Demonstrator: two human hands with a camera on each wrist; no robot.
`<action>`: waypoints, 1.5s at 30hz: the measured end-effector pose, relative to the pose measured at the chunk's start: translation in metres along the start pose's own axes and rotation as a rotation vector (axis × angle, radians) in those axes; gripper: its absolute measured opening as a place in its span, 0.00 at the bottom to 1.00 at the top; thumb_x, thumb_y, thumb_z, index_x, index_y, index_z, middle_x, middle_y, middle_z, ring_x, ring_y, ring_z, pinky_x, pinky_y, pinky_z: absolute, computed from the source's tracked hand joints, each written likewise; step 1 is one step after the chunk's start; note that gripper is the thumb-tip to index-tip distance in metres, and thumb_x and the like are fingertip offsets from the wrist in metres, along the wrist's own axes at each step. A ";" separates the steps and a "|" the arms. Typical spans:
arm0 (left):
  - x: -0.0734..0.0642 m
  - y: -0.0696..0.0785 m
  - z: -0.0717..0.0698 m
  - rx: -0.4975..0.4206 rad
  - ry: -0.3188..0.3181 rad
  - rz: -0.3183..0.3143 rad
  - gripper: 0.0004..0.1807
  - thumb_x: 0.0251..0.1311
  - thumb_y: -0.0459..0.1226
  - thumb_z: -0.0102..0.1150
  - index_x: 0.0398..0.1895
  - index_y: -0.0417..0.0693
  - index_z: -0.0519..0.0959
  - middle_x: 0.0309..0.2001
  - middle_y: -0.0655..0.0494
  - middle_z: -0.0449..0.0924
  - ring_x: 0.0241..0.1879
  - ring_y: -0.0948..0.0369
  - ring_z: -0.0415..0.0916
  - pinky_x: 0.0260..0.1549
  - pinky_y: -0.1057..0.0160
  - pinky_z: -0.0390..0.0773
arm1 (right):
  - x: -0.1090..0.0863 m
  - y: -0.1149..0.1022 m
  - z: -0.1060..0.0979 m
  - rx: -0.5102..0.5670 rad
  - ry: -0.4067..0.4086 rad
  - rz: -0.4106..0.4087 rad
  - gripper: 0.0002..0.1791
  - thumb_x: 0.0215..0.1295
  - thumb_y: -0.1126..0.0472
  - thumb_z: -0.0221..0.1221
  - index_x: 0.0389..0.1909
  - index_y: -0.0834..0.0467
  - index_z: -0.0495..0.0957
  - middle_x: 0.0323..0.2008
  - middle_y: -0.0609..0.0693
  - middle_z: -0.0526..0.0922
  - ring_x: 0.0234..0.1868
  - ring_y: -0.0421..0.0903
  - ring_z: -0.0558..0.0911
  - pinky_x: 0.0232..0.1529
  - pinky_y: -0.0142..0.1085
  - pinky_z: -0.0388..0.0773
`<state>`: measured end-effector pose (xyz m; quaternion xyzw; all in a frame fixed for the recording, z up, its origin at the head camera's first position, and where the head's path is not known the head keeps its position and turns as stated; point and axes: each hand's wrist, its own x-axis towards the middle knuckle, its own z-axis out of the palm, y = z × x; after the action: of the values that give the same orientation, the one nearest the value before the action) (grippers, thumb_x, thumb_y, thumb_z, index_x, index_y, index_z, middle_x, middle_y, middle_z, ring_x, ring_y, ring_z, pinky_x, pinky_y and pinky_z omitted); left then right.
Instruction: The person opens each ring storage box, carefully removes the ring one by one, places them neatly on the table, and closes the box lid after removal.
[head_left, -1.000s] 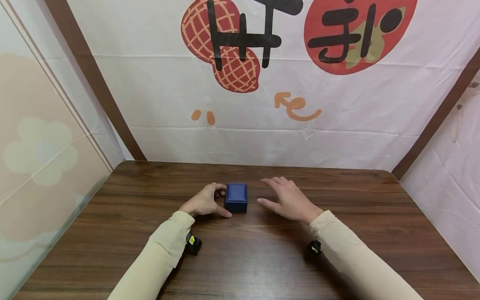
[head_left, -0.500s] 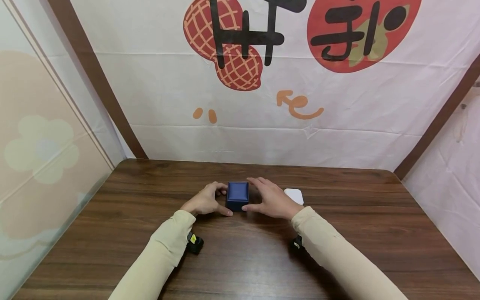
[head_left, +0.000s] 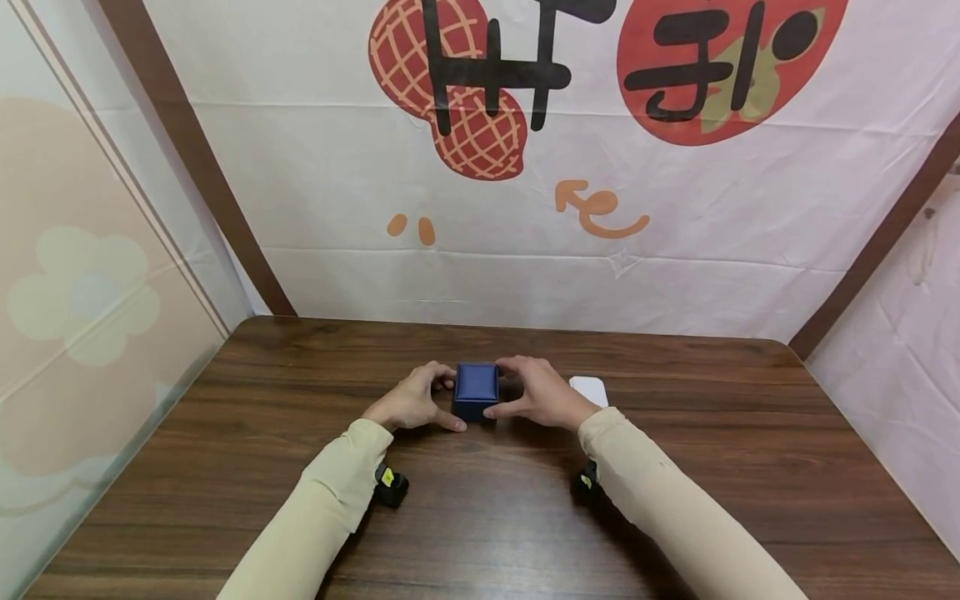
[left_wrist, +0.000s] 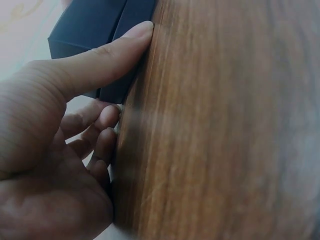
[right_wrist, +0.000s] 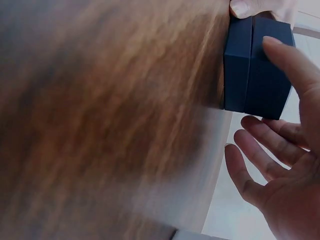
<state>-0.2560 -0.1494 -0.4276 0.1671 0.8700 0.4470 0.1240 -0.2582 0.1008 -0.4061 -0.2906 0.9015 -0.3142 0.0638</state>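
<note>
A small dark blue jewellery box (head_left: pixel 477 383) stands shut on the wooden table. My left hand (head_left: pixel 411 402) holds its left side, with the thumb (left_wrist: pixel 127 47) across the front near the base and the other fingers bent at the side and back. From the right, my right hand (head_left: pixel 546 395) grips the box; its thumb (right_wrist: pixel 280 52) lies on the front of the lid part, above the seam. In the right wrist view, the box (right_wrist: pixel 267 75) shows that seam between lid and base. Several of the right fingers spread behind it, partly hidden.
A white rounded-square object (head_left: pixel 589 389) lies on the table behind my right wrist, partly covered by it. The brown wooden table (head_left: pixel 480 517) ends at a printed white cloth (head_left: pixel 337 192) at the back. More cloth hangs at both sides.
My right hand has moved left to the box, and its thumb and fingers have closed on it. The white object has come into view behind the wrist. The left hand stays at the box.
</note>
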 end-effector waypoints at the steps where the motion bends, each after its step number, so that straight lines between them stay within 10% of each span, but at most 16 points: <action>1: 0.000 0.000 0.000 0.004 0.003 0.007 0.41 0.40 0.35 0.85 0.59 0.34 0.75 0.52 0.47 0.74 0.55 0.49 0.70 0.60 0.47 0.68 | 0.001 0.001 0.000 0.007 0.000 0.002 0.42 0.57 0.48 0.75 0.68 0.65 0.71 0.58 0.59 0.80 0.59 0.53 0.79 0.60 0.49 0.75; 20: -0.003 0.000 0.004 0.059 0.042 0.005 0.40 0.39 0.37 0.86 0.57 0.37 0.75 0.50 0.48 0.74 0.56 0.48 0.66 0.60 0.44 0.64 | 0.018 0.008 -0.016 0.198 -0.130 0.077 0.36 0.64 0.51 0.71 0.67 0.67 0.73 0.52 0.56 0.84 0.53 0.47 0.83 0.57 0.43 0.76; 30: -0.003 0.001 0.003 0.087 0.038 -0.011 0.39 0.41 0.39 0.85 0.57 0.39 0.75 0.50 0.49 0.73 0.54 0.49 0.65 0.60 0.42 0.61 | 0.020 0.015 -0.021 0.429 -0.187 0.169 0.37 0.70 0.51 0.65 0.71 0.67 0.67 0.66 0.59 0.74 0.55 0.50 0.83 0.54 0.44 0.80; 45: -0.004 -0.001 0.003 0.093 0.040 -0.015 0.40 0.40 0.39 0.85 0.57 0.37 0.74 0.52 0.48 0.73 0.56 0.48 0.65 0.60 0.41 0.61 | 0.028 0.010 -0.014 0.462 -0.121 0.285 0.29 0.75 0.44 0.57 0.61 0.66 0.77 0.44 0.55 0.85 0.47 0.49 0.84 0.49 0.40 0.81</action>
<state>-0.2515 -0.1490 -0.4298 0.1571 0.8934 0.4085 0.1019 -0.2906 0.0989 -0.3996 -0.1568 0.8323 -0.4814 0.2257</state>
